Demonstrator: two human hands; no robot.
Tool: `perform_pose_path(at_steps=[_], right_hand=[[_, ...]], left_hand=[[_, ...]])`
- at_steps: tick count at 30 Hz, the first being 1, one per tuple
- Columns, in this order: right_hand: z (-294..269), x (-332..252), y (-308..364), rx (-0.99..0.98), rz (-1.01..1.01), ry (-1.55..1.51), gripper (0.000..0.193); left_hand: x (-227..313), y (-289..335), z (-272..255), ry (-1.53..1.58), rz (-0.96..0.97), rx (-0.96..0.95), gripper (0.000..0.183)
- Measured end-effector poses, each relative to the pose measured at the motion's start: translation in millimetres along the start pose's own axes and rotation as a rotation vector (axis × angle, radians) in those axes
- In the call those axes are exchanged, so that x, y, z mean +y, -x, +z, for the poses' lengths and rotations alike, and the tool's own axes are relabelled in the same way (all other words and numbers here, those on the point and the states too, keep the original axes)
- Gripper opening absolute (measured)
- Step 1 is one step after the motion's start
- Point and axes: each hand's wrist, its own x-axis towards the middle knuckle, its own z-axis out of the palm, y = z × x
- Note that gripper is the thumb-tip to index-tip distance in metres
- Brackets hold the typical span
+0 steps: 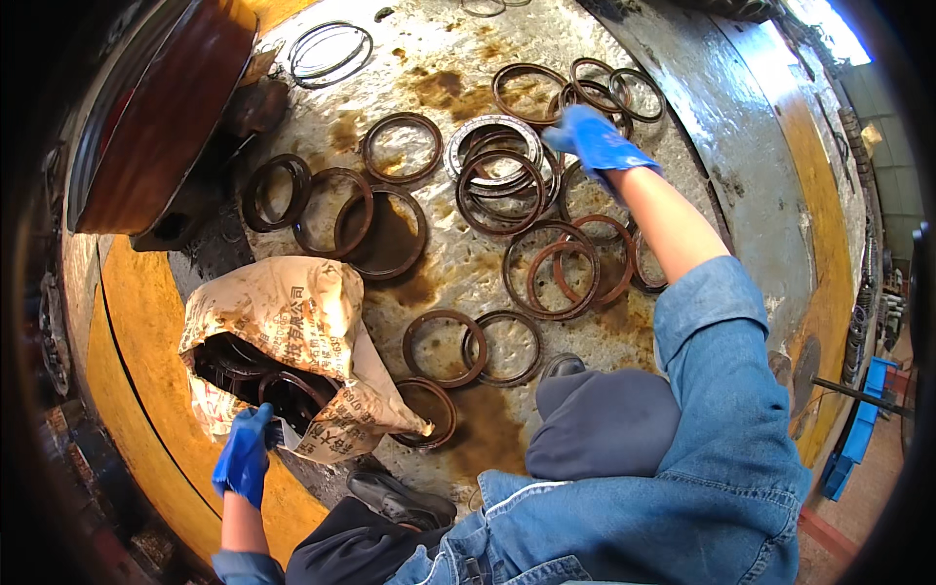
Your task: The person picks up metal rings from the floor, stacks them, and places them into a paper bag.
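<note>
My left hand (pixel 244 454), in a blue glove, is closed on the lower edge of a brown printed paper sack (pixel 327 302). Through the sack's mouth several dark rings (pixel 292 390) show inside. Farther off to the right, my right hand (pixel 600 143), also blue-gloved, reaches over the ring pile with its fingers extended and nothing visible in them. Close to its fingertips lie a bright silver ring (pixel 453 151) and a dark ring (pixel 527 68). Whether the fingertips touch a ring cannot be made out.
Rusty and dark rings lie scattered on the oil-stained surface, among them a pair (pixel 446 314) near my knee. Thin rings (pixel 331 54) lie at the far left. A large brown curved metal part (pixel 166 117) stands at the left. A blue object (pixel 860 429) is at the right.
</note>
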Motion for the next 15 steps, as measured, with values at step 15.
perform_pose_path(at_steps=[15], right_hand=[[2.8,83.9,-55.5,-0.586,0.090,-0.260,0.049]], left_hand=[[23.6,-12.1,38.0,-0.186,-0.125,0.081,0.027]])
